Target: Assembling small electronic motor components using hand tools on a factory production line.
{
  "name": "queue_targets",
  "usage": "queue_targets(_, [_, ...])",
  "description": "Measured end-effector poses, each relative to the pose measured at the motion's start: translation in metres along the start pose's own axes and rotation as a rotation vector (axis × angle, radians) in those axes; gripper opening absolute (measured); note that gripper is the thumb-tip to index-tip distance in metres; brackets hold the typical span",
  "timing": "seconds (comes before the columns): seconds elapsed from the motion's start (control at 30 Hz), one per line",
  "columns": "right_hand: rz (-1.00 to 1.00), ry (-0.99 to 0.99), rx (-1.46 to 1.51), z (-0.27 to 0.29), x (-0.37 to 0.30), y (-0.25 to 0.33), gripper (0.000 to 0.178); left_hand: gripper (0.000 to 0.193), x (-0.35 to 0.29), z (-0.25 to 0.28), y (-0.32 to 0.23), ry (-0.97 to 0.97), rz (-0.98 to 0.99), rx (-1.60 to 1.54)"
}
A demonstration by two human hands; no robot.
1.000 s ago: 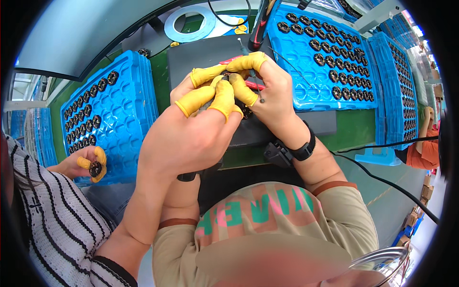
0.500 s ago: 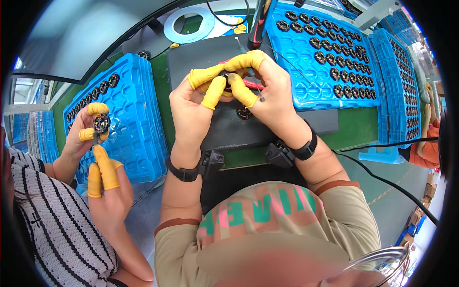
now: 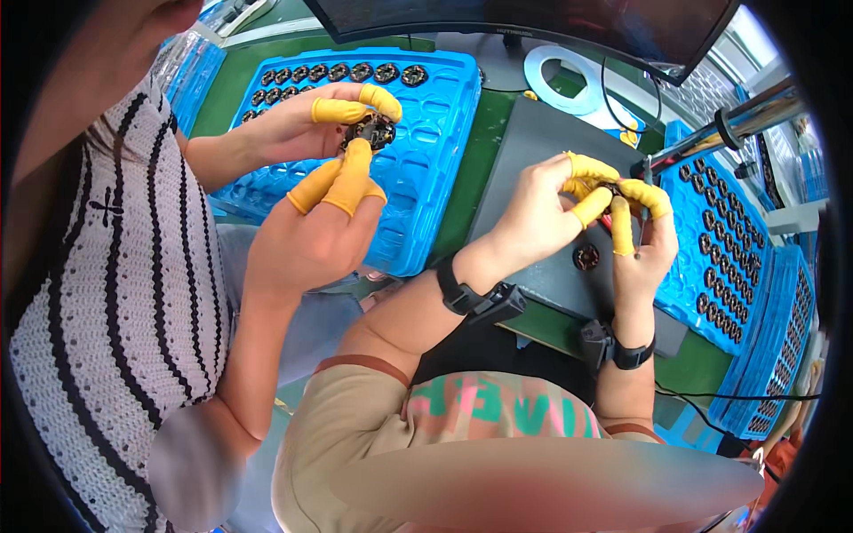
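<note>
Both of my hands wear yellow finger cots and meet above a dark grey mat (image 3: pixel 524 147). Between the fingertips of my left hand (image 3: pixel 533 209) and my right hand (image 3: pixel 653 253) is a small round dark part (image 3: pixel 611 188), mostly covered by the fingers. A thin screwdriver-like tool (image 3: pixel 639 169) runs through the fingers of my right hand; its tip is hard to make out. Just below my hands, a second round part (image 3: pixel 585 257), dark with a coppery ring, lies on the mat. Something red (image 3: pixel 607 218) peeks out behind my fingers.
At left, a co-worker's hands (image 3: pixel 311 240) hold a round dark part (image 3: pixel 371 133) over a blue tray (image 3: pixel 449 169) with rows of such parts. Another filled blue tray (image 3: pixel 680 298) sits at right, near stacked trays (image 3: pixel 755 391). A white ring (image 3: pixel 555 75) and monitor (image 3: pixel 533 27) stand behind.
The view has swung left, so my hands and the mat appear farther right and the co-worker shows more fully. My fingers stay together on the small part.
</note>
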State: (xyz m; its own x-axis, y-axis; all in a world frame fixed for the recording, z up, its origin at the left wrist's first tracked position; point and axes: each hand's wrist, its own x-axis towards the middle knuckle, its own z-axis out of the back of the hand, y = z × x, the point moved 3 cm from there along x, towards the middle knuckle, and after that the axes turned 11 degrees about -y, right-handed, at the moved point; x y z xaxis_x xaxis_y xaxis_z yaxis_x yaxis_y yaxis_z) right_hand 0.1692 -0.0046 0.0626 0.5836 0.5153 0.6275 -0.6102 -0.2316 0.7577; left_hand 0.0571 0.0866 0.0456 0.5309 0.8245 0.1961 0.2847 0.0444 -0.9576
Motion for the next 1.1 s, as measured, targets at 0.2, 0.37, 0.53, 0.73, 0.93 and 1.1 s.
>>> queue_targets(0.2, [0.042, -0.003, -0.006, 0.0, 0.001, 0.002, 0.02, 0.026, 0.001, -0.001, -0.009, -0.003, -0.068, 0.042])
queue_targets(0.37, [0.027, -0.005, 0.007, 0.0, 0.002, 0.003, 0.019, 0.025, 0.002, -0.001, -0.01, -0.017, -0.087, 0.066])
queue_targets(0.53, [0.043, 0.0, -0.023, -0.001, 0.002, 0.003, 0.019, 0.024, 0.002, 0.0, -0.01, -0.027, -0.088, 0.074])
queue_targets(0.73, [0.06, -0.005, -0.036, -0.002, 0.001, 0.004, 0.019, 0.025, 0.001, 0.001, -0.01, -0.034, -0.107, 0.113])
queue_targets(0.93, [0.064, 0.005, -0.033, -0.004, 0.0, 0.006, 0.02, 0.024, 0.001, 0.001, -0.011, -0.077, -0.197, 0.142])
queue_targets(1.1, [0.063, 0.004, -0.022, -0.003, 0.001, 0.007, 0.019, 0.024, 0.001, 0.001, -0.012, -0.085, -0.216, 0.153])
